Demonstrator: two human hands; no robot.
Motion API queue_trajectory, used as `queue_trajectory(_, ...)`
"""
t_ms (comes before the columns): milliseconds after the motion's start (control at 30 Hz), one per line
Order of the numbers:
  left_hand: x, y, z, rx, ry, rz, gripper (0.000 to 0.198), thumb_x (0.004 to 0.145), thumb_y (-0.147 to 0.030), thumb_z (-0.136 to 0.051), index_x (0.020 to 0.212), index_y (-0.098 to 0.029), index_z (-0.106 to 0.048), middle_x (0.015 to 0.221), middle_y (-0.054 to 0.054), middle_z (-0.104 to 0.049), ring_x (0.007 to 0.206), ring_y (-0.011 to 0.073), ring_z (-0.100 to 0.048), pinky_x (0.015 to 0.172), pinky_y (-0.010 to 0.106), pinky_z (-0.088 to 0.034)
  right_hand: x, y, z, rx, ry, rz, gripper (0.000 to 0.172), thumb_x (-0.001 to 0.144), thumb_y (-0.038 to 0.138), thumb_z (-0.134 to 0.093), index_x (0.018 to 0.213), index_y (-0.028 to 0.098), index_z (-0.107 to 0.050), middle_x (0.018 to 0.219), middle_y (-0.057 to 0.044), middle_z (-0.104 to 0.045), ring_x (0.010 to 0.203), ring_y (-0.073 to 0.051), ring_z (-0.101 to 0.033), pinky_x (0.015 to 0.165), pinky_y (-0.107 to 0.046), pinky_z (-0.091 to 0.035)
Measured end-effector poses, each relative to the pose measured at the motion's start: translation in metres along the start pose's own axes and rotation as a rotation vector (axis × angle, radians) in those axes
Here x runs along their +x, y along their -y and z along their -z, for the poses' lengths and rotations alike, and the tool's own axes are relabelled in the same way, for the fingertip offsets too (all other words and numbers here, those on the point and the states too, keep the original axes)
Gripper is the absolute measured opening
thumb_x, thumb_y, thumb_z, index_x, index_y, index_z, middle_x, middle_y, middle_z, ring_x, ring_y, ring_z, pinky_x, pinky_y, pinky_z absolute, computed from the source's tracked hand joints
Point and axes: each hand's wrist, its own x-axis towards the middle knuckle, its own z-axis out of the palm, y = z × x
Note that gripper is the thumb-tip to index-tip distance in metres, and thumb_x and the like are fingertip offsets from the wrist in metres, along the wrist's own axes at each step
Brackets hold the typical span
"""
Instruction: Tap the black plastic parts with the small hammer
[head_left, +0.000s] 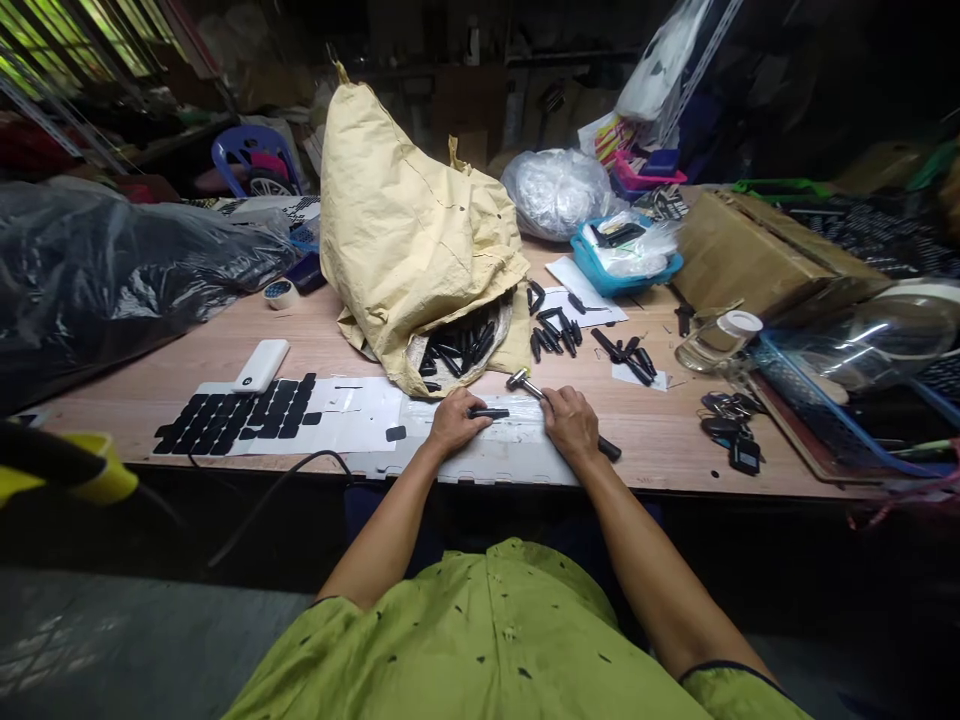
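Shiny metal hammerhead (517, 379), matt papery sack (409, 220) (creased)

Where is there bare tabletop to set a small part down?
Bare wood shows between the hammer handle and the dark fobs at right, and between the white device, tape roll and paper sack. It is crowded just right of the sack, where loose black parts lie.

Slim black part (493, 413) runs left-right; hammer (533, 388) slants, metal head near part's right end, black grip lower right.

Barred window (71, 50), blue chair (223, 153), probably shadowy shelves (551, 62).
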Motion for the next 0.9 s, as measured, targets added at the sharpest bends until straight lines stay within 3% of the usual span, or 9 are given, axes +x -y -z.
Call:
queue_trajectory(200, 0.003, 0.001, -0.004, -0.007, 0.013, 0.014, 0.017, 0.073, -0.023, -0.084, 0.089, -0.023, -0.079, 0.086, 0.001, -0.061, 0.087, 0.0191, -0.06, 0.083, 0.032, -0.051, -0.008, 0.008, 0.018, 0.288, -0.058, -0.092, 0.034, 0.097, 0.028, -0.044, 0.115, 0.022, -0.072, 0.096, -0.009, -0.07, 0.09, -0.023, -0.063, 0.078, -0.033, -0.05)
queue_trajectory(400, 0.004, 0.001, -0.006, -0.013, 0.01, 0.022, 0.016, 0.074, -0.024, -0.084, 0.089, -0.024, -0.079, 0.086, 0.001, -0.062, 0.09, 0.0192, -0.06, 0.084, 0.031, -0.049, -0.036, 0.042, 0.03, 0.518, 0.025, 0.013, 0.038, 0.099, 0.032, -0.044, 0.126, 0.025, -0.069, 0.112, -0.009, -0.074, 0.102, -0.023, -0.068, 0.088, -0.036, -0.055)
queue_trajectory(600, 0.005, 0.002, -0.006, -0.02, 0.027, 0.043, 0.018, 0.072, -0.022, -0.085, 0.088, -0.024, -0.079, 0.083, 0.0, -0.061, 0.089, 0.0186, -0.059, 0.082, 0.03, -0.048, -0.046, 0.059, 0.031, 0.5, 0.079, 0.096, 0.04, 0.101, 0.027, -0.042, 0.132, 0.029, -0.067, 0.091, -0.006, -0.069, 0.084, -0.019, -0.066, 0.077, -0.03, -0.055)
queue_trajectory(700, 0.005, 0.002, -0.005, -0.026, 0.031, 0.059, 0.018, 0.071, -0.024, -0.086, 0.086, -0.023, -0.077, 0.084, 0.0, -0.061, 0.09, 0.0186, -0.059, 0.082, 0.03, -0.048, -0.046, 0.062, 0.032, 0.47, 0.048, 0.091, 0.041, 0.102, 0.026, -0.041, 0.134, 0.029, -0.066, 0.088, -0.006, -0.066, 0.082, -0.018, -0.065, 0.076, -0.029, -0.054)
queue_trajectory(900, 0.005, 0.0, -0.004, -0.025, 0.041, 0.059, 0.014, 0.073, -0.023, -0.084, 0.086, -0.024, -0.078, 0.083, 0.0, -0.06, 0.09, 0.0192, -0.058, 0.081, 0.03, -0.047, -0.045, 0.062, 0.031, 0.407, 0.108, 0.094, 0.04, 0.101, 0.026, -0.043, 0.13, 0.03, -0.07, 0.083, -0.005, -0.063, 0.075, -0.019, -0.062, 0.067, -0.028, -0.052)
